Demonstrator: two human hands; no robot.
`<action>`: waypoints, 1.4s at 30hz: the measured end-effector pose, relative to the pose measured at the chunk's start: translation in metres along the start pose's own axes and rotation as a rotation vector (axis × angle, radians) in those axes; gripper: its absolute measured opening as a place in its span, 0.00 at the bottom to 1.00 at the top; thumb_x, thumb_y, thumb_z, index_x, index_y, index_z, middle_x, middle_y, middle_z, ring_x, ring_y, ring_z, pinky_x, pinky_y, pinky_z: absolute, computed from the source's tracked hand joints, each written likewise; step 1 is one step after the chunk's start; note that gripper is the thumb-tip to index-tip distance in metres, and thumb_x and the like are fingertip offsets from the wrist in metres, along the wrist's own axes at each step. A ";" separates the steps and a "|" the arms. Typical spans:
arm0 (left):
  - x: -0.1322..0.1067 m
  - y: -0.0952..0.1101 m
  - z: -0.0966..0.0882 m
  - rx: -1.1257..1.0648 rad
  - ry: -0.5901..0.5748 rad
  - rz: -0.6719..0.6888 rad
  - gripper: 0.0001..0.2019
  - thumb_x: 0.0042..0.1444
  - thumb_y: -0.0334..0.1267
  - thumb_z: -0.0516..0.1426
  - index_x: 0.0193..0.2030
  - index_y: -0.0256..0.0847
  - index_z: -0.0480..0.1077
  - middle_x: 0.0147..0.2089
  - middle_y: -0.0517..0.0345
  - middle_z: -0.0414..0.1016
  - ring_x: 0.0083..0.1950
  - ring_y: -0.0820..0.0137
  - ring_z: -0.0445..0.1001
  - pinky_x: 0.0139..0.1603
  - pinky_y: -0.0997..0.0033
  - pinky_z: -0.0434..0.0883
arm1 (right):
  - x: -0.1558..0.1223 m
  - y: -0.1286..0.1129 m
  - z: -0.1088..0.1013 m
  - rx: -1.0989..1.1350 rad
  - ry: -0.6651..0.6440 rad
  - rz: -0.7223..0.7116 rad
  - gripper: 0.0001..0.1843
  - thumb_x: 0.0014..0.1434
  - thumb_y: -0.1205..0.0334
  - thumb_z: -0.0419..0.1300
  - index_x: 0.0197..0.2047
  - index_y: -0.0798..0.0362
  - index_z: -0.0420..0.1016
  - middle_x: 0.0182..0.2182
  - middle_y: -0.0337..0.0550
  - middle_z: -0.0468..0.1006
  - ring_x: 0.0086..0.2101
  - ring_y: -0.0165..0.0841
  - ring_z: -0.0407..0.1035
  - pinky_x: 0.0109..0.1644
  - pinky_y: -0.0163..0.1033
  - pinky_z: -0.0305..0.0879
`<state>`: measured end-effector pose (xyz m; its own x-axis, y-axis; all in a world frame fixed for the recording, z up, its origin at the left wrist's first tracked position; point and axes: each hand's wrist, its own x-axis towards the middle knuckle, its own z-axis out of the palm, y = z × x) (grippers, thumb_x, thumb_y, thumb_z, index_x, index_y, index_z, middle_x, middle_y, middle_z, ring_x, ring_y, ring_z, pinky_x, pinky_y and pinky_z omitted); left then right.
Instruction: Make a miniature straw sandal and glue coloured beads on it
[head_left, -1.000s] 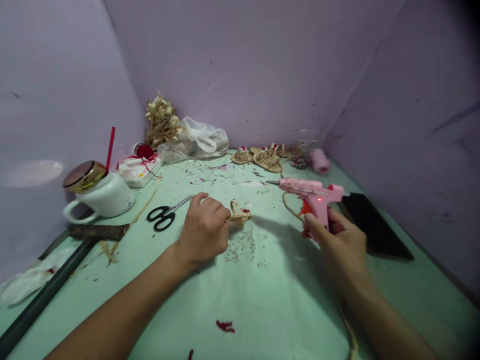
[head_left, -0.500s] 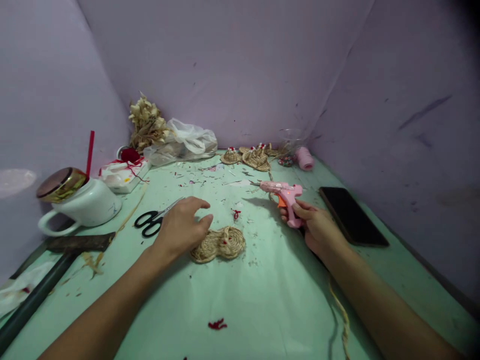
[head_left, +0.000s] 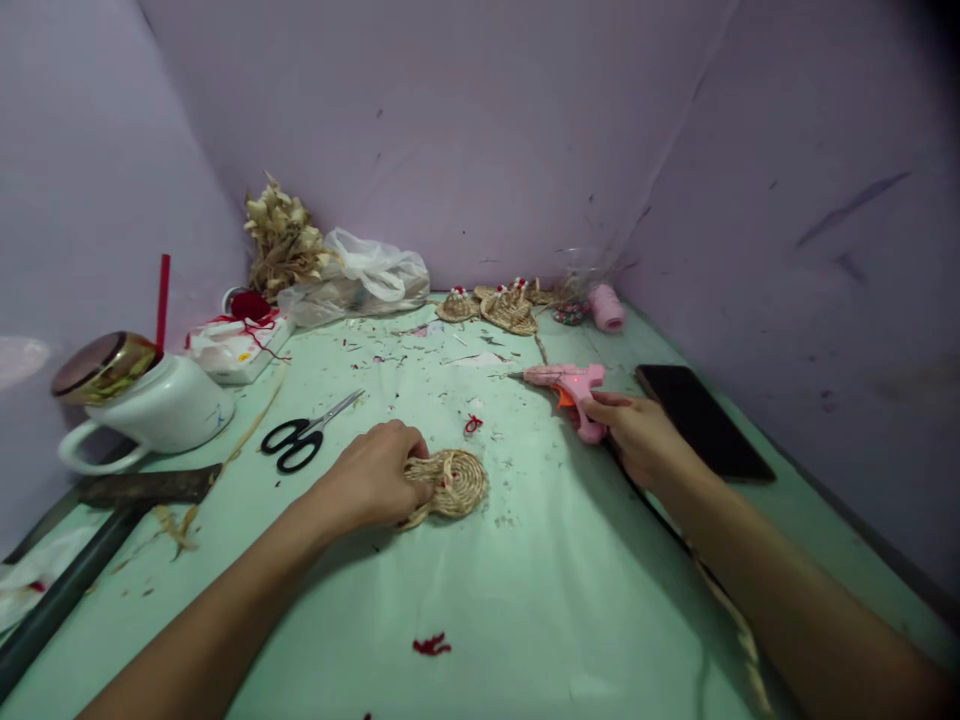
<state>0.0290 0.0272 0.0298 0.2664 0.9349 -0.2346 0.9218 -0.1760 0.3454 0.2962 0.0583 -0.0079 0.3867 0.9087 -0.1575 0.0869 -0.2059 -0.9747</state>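
The glue gun [head_left: 576, 384] is pink, its trigger [head_left: 564, 398] orange. The coil [head_left: 465, 484] is tan, patterned in spiral rings. The bench [head_left: 517, 620] is pale green, the wall [head_left: 450, 130] lilac, the mug [head_left: 172, 405] white, the phone [head_left: 701, 420] black, the bow [head_left: 472, 424] red.

Passage is available across the worktop [head_left: 525, 610] at the lower centre of the frame, between both forearms [head_left: 232, 600], past a red yarn scrap [head_left: 432, 646]. Obstructions: coiled piece [head_left: 459, 484] at centre; scissors [head_left: 309, 435], mug [head_left: 176, 408] at left; glue gun [head_left: 566, 379], phone [head_left: 705, 420] at right; woven ornaments [head_left: 508, 315] at upper centre.
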 end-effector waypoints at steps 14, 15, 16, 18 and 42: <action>-0.020 0.024 0.009 -0.141 0.369 0.143 0.02 0.48 0.32 0.52 0.30 0.42 0.63 0.28 0.62 0.68 0.29 0.71 0.65 0.28 0.71 0.58 | -0.065 -0.013 0.027 -0.395 -0.557 -0.693 0.17 0.51 0.71 0.54 0.43 0.49 0.75 0.39 0.43 0.79 0.41 0.36 0.71 0.47 0.44 0.66; -0.020 0.023 0.008 -0.155 0.390 0.151 0.02 0.48 0.32 0.52 0.30 0.41 0.63 0.28 0.61 0.68 0.29 0.71 0.65 0.28 0.71 0.59 | -0.063 -0.010 0.028 -0.373 -0.546 -0.680 0.18 0.51 0.72 0.53 0.42 0.49 0.75 0.38 0.42 0.79 0.40 0.35 0.72 0.47 0.43 0.66; -0.018 0.020 0.004 -0.210 0.411 0.144 0.03 0.47 0.32 0.53 0.31 0.41 0.64 0.28 0.61 0.68 0.29 0.70 0.66 0.29 0.70 0.61 | -0.060 -0.007 0.027 -0.339 -0.514 -0.641 0.17 0.51 0.72 0.52 0.41 0.49 0.76 0.37 0.42 0.79 0.39 0.35 0.72 0.45 0.42 0.67; -0.013 0.009 -0.008 -0.459 0.458 0.080 0.09 0.45 0.34 0.56 0.36 0.41 0.66 0.30 0.61 0.70 0.31 0.70 0.69 0.31 0.70 0.65 | -0.054 -0.003 0.025 -0.258 -0.416 -0.529 0.14 0.52 0.70 0.52 0.38 0.50 0.76 0.34 0.43 0.80 0.35 0.34 0.73 0.41 0.41 0.68; -0.014 0.033 0.020 0.069 0.287 0.103 0.05 0.50 0.38 0.52 0.32 0.43 0.68 0.33 0.56 0.76 0.34 0.63 0.72 0.29 0.68 0.61 | -0.053 0.010 0.037 -0.356 -0.562 -0.589 0.07 0.51 0.66 0.60 0.36 0.51 0.76 0.30 0.41 0.78 0.31 0.34 0.71 0.37 0.40 0.66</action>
<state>0.0609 0.0027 0.0265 0.2782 0.9581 0.0680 0.9137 -0.2858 0.2890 0.2428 0.0210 -0.0152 -0.3106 0.9274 0.2084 0.4466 0.3359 -0.8293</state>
